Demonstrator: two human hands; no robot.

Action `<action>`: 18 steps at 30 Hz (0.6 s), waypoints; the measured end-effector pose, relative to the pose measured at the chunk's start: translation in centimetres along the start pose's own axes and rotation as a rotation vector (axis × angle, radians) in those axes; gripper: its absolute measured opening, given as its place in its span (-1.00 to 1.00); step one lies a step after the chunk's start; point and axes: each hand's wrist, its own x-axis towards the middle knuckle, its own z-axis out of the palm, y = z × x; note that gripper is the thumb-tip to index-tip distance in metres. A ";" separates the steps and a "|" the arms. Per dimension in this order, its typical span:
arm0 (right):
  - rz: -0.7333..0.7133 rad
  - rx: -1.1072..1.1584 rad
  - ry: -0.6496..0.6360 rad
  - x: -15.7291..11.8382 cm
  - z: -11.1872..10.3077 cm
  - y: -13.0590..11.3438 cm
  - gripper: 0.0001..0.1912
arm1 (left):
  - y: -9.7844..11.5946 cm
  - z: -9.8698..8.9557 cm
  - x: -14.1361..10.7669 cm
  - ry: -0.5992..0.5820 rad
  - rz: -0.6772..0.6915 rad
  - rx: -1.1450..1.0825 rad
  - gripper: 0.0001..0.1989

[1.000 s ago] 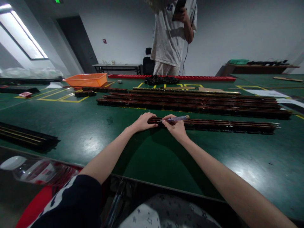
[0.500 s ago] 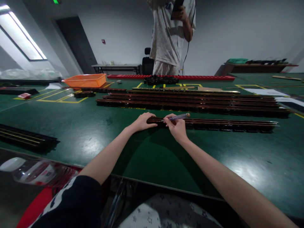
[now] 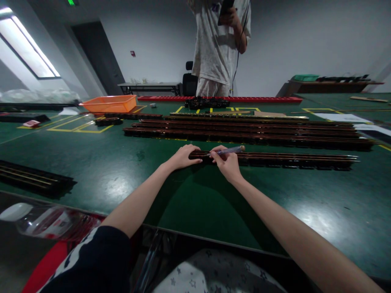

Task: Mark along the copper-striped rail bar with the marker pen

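Lying lengthwise on the green tabletop point(image 3: 195, 203), a long dark strip point(image 3: 293, 160) with coppery rods along it sits in front of the person. The left hand point(image 3: 183, 156) has its grip around the strip's left end, thumb on the near side, fingers on the far side. The right hand point(image 3: 226, 162) pinches a pen-like tool point(image 3: 231, 150), its tip at the strip near that end; whether it touches, I cannot tell. Just beyond lies a row of similar strips point(image 3: 244, 133). Farther back are an orange tray point(image 3: 110, 105) and a standing co-worker point(image 3: 214, 49) holding a dark device point(image 3: 225, 11).
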 end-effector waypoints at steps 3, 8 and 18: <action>0.012 0.011 -0.001 0.0 0.0 -0.1 -0.83 | 0.4 -0.2 -0.1 -0.014 0.008 0.070 -0.52; 0.023 0.010 -0.003 0.0 0.0 -0.3 -0.86 | 0.9 -0.4 -0.2 -0.021 0.019 0.167 -0.53; 0.009 0.005 0.010 0.0 0.1 -0.2 -0.82 | 2.5 -0.5 -0.1 0.000 -0.057 0.347 -0.49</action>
